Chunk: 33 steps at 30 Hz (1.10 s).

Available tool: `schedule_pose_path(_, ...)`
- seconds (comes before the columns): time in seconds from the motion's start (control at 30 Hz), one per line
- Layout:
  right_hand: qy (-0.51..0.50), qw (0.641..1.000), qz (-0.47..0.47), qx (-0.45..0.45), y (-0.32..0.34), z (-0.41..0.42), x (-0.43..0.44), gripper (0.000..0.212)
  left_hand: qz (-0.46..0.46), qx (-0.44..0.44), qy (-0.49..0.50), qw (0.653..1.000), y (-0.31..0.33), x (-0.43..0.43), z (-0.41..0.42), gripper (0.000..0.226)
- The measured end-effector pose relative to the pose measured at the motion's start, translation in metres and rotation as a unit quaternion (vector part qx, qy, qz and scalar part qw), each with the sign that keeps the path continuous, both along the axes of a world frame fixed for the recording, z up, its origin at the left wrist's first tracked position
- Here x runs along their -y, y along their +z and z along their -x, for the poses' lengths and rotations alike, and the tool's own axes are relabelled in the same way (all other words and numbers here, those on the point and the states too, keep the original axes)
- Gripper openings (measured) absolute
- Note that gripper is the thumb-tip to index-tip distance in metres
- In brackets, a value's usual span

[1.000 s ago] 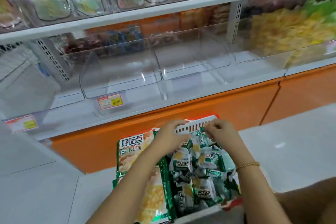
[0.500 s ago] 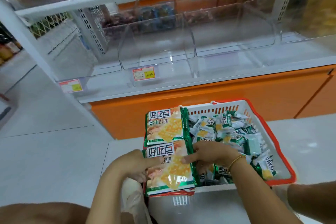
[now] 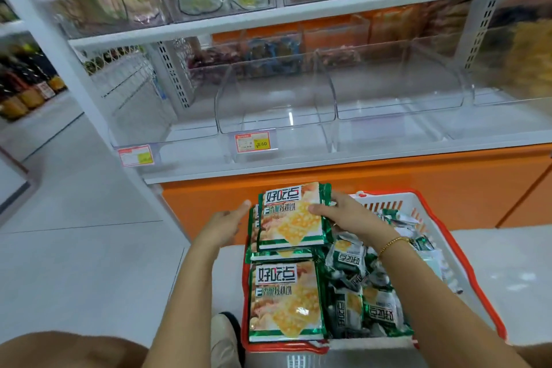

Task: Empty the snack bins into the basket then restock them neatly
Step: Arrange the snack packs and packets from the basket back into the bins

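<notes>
right hand fingers curl on cracker pack edge | left hand flat, seemingly touching | light, slippery, brittle: clasp both sides

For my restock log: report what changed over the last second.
Both grips left the small packets for the big bags. The right grip now holds the top bag, tilted up at the far end of the basket; the left grip lies open beside it. The bins stayed empty.
</notes>
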State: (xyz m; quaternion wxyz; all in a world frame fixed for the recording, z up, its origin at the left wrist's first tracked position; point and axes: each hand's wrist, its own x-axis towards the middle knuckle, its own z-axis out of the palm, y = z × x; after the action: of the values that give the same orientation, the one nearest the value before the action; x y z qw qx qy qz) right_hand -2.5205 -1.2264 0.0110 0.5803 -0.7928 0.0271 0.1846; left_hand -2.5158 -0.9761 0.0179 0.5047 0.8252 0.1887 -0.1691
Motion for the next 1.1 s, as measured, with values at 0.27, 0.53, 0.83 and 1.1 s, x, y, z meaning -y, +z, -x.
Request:
schedule_pose_path(0.27,0.009,1.0,0.018,-0.009,-0.029,0.009,-0.021,0.049,0.18,-0.073,-0.007,0.981,-0.035,0.007,0.001,0.068)
schedule_pose_path(0.53,0.014,0.977,-0.189,-0.097,-0.022,0.015,-0.025,0.03,0.14,-0.067,-0.089,0.984,0.022,-0.01,0.003,0.055)
schedule_pose_path(0.83,0.169,0.977,-0.05,0.123,0.101,-0.018,-0.033,0.091,0.035,0.171,-0.108,0.979,0.138,-0.036,0.019,0.083)
schedule_pose_path(1.1,0.293,0.808,0.271,0.434,0.187,-0.051,-0.076,0.124,-0.128,0.378,-0.092,0.912,0.187,-0.036,0.028,0.067)
